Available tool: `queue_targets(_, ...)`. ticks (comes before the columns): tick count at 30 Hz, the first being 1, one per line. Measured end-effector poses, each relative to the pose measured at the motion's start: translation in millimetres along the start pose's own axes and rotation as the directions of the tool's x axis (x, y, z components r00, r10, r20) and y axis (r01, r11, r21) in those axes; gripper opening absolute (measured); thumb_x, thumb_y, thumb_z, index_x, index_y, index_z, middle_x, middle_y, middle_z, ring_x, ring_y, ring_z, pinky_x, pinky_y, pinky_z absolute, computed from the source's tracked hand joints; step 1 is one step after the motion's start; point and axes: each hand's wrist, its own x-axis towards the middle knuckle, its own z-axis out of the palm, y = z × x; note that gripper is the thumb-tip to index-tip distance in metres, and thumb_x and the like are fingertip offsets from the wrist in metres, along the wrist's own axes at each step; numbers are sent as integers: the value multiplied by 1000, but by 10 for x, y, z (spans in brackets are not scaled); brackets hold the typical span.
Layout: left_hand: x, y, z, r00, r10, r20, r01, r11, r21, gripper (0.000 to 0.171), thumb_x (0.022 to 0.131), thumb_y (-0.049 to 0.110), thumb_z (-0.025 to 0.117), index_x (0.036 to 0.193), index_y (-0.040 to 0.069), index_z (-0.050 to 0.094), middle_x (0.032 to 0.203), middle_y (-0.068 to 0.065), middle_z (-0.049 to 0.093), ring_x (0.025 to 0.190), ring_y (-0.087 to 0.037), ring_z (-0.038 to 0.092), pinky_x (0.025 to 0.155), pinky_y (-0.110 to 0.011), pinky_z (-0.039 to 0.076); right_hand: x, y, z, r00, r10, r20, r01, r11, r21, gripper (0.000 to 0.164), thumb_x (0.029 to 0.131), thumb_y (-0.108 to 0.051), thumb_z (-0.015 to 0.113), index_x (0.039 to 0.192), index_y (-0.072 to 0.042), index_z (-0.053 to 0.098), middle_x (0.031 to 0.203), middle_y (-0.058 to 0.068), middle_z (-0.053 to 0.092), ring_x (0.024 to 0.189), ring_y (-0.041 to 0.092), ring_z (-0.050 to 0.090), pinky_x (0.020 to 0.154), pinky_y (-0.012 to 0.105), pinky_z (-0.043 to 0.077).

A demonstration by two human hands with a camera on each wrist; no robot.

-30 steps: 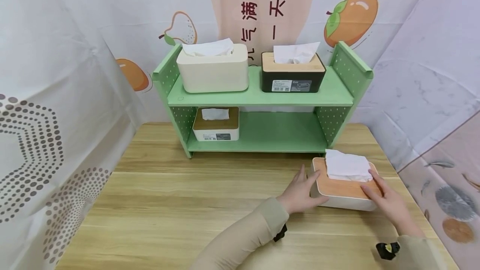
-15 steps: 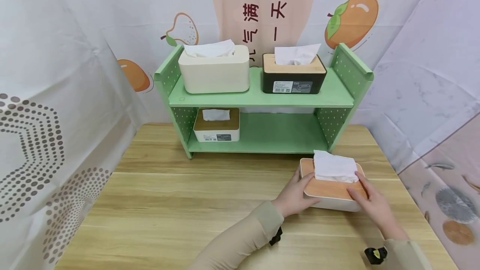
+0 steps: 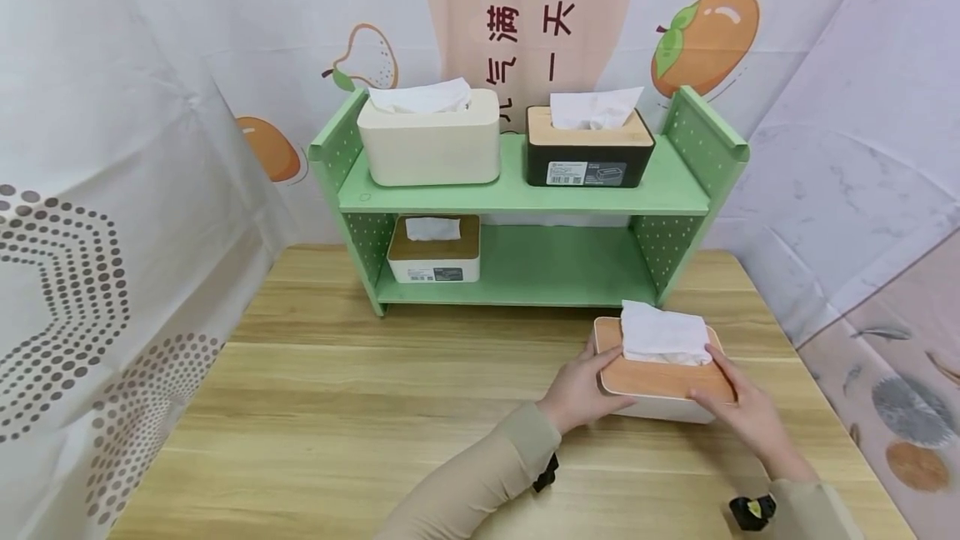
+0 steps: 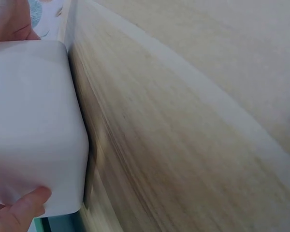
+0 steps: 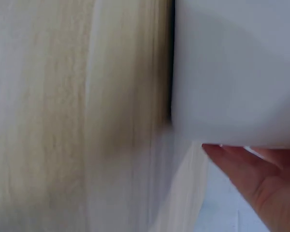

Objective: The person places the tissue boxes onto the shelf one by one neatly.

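A white tissue box with an orange-brown wooden lid rests on the table in front of the shelf's right end, a folded white tissue sticking out of its top. My left hand grips its left end, thumb along the front and fingers at the side. At the opposite end my right hand holds it, thumb at the front edge of the lid. The left wrist view shows the box's smooth white wall low over the wood. Fingers of the right hand lie against its end in the right wrist view.
Behind stands a green two-tier shelf. Its upper tier carries a cream tissue box and a black tissue box with a wooden lid. A small white tissue box sits lower left. Printed cloth surrounds the wooden table.
Both hands have closed in on the tissue box and moved it left along the table, mostly in the first half second and only slightly since.
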Motion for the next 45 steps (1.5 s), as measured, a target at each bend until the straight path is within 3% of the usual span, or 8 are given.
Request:
queue_targets(4, -16, -11, 0, 1000, 7, -19, -7, 1000, 9, 73, 76, 44, 77, 139, 23, 49, 145, -30, 32, 126, -34, 48, 100, -32, 44, -7, 26, 39, 1000, -17, 2, 17, 1000, -10, 100, 76, -35, 78, 152, -13, 17, 139, 42, 31, 119, 60, 39, 88, 66, 36)
queue_targets(8, -36, -12, -25, 1000, -5, -25, 6, 1000, 13, 74, 75, 44, 78, 139, 23, 49, 145, -32, 32, 125, -34, 49, 100, -34, 45, -1, 19, 73, 1000, 2, 17, -2, 1000, 14, 110, 71, -36, 82, 153, -18, 11, 142, 40, 29, 121, 58, 38, 90, 65, 35)
queue_targets(20, -108, -70, -167, 1000, -4, -20, 3, 1000, -25, 74, 74, 41, 79, 139, 21, 50, 145, -28, 34, 133, -33, 40, 102, -34, 43, -11, -102, 191, 999, -10, -38, 11, 1000, 27, 111, 67, -37, 85, 152, -11, 19, 138, 39, 35, 119, 53, 44, 90, 60, 39)
queue_targets(26, -137, -84, -263, 999, 2, -38, -3, 999, -32, 74, 74, 41, 79, 139, 23, 50, 146, -27, 32, 132, -33, 42, 101, -34, 44, 8, -178, 212, 997, -31, -65, 34, 998, 54, 111, 65, -35, 86, 152, -13, 21, 139, 37, 37, 119, 51, 45, 91, 59, 39)
queue_targets(32, -183, -128, -396, 998, 17, -58, -20, 998, -56, 74, 74, 38, 80, 140, 21, 49, 147, -28, 30, 129, -34, 45, 101, -36, 44, 53, -310, 234, 995, -53, -88, 60, 996, 73, 110, 65, -37, 87, 151, -17, 22, 141, 33, 38, 120, 47, 46, 91, 56, 39)
queue_targets(41, -217, -241, -710, 988, 62, -142, -68, 997, -38, 72, 73, 34, 82, 136, 18, 53, 145, -29, 34, 130, -36, 44, 99, -38, 46, 186, -632, 299, 995, -48, -83, 58, 992, 113, 110, 64, -40, 86, 151, -17, 24, 142, 33, 37, 122, 48, 46, 94, 58, 40)
queue_targets(45, -216, -266, -856, 988, 54, -143, -60, 997, -43, 72, 74, 35, 80, 138, 17, 51, 148, -28, 30, 130, -36, 44, 100, -39, 45, 260, -776, 309, 991, -74, -108, 86, 989, 116, 108, 64, -38, 87, 150, -16, 27, 142, 32, 38, 121, 48, 46, 93, 58, 41)
